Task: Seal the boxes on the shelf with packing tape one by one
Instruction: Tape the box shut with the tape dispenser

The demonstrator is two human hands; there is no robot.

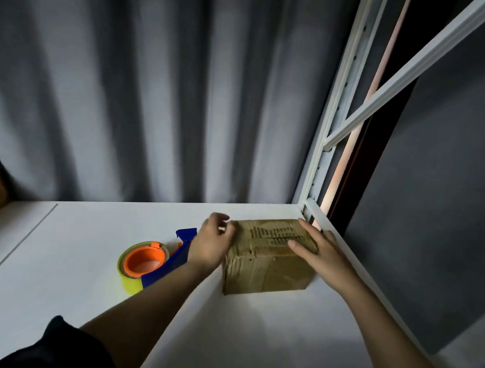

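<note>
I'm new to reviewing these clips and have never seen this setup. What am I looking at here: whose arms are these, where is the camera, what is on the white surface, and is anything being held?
There is no machine: a person wears one camera on the head, looking forward and down, so the arms are their own. On the white shelf stands a small cardboard box, already carrying strips of tape. The left hand curls its fingers at the box's upper left edge; the right hand rests flat and open on its top. Beside the box, the blue tape dispenser with its orange-cored roll lies on the shelf, with no hand gripping it. Grey curtains hang behind.
</note>
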